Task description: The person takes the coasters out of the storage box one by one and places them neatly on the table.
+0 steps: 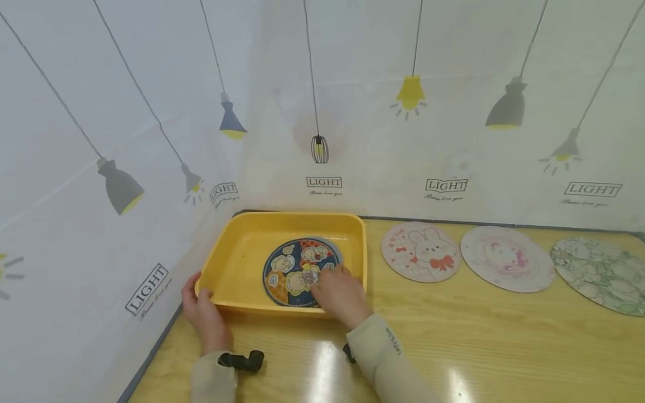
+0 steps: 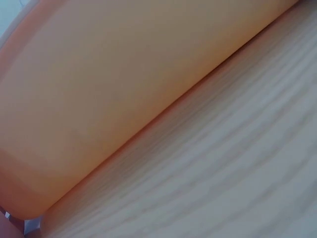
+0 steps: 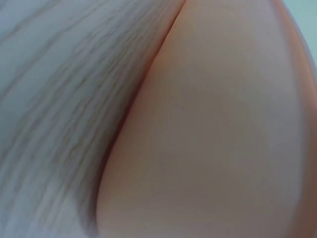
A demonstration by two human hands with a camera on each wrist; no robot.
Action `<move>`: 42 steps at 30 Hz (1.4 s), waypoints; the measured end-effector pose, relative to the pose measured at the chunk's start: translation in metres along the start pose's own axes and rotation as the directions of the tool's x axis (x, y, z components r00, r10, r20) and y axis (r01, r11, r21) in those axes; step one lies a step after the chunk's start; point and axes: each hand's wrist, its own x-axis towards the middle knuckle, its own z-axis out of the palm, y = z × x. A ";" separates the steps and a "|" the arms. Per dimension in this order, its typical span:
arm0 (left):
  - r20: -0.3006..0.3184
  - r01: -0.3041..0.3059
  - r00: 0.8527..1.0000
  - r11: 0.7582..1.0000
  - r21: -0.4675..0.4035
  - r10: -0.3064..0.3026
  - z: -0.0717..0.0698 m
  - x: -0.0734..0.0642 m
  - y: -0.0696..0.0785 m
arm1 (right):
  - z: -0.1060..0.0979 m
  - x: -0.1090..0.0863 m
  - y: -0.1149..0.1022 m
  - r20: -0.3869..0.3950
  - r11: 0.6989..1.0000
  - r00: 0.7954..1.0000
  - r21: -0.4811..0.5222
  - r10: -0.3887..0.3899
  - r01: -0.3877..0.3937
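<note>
A yellow tray (image 1: 237, 257) stands on the table near the back. My left hand (image 1: 204, 313) grips its front left corner, with the thumb at the rim. In the left wrist view the tray's outer wall (image 2: 109, 84) fills the upper left. Inside the tray lies a round dark blue mat (image 1: 287, 280) printed with cartoon bears and waffles. A paler round edge (image 1: 332, 246) shows from under it. My right hand (image 1: 342, 294) reaches over the front rim, and its curled fingers pinch the blue mat's right side. The fingertips are partly hidden.
To the tray's right, in a row, lie a pink rabbit mat (image 1: 420, 252), a pale pink mat (image 1: 506, 258) and a green floral mat (image 1: 602, 274). A curtain (image 1: 363, 123) printed with lamps hangs behind and to the left. The wooden table (image 1: 453, 336) extends in front.
</note>
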 end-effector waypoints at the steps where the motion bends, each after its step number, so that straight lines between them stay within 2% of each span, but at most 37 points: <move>1: 0.000 0.001 1.000 1.000 -0.003 -0.001 0.001 0.000 0.001 | -0.001 0.001 0.000 0.004 1.000 1.000 0.004 -0.002 0.002; 10: -0.002 -0.006 1.000 1.000 -0.009 0.006 0.002 -0.001 0.004 | -0.005 -0.001 0.001 0.050 0.995 0.996 0.070 -0.079 0.075; 19: 0.006 0.014 1.000 1.000 -0.012 -0.014 0.002 -0.002 0.004 | 0.001 -0.002 -0.001 0.029 0.999 1.000 -0.033 0.000 0.001; 24: 0.012 0.015 1.000 1.000 -0.022 -0.015 0.004 -0.004 0.005 | -0.001 -0.002 0.000 0.042 1.000 0.999 -0.021 0.011 -0.010; 29: 0.017 0.017 1.000 0.999 -0.038 -0.016 0.006 -0.006 0.007 | -0.005 0.001 0.003 0.031 0.999 1.000 0.045 0.000 -0.002; 33: 0.023 0.010 1.000 0.999 -0.039 -0.009 0.007 -0.006 0.007 | -0.007 0.004 0.005 0.019 0.991 1.000 0.135 0.000 -0.002; 36: 0.021 -0.003 1.000 0.999 -0.042 0.004 0.006 -0.005 0.006 | -0.009 0.005 0.006 0.044 0.974 0.999 0.228 -0.013 0.003; 40: 0.017 -0.009 1.000 0.999 -0.037 0.010 0.005 -0.005 0.006 | -0.014 0.006 0.006 0.085 0.934 0.996 0.356 -0.023 -0.009; 42: 0.014 -0.010 1.000 0.999 -0.035 0.011 0.004 -0.004 0.006 | -0.015 0.007 0.005 0.088 0.927 0.996 0.374 -0.022 -0.012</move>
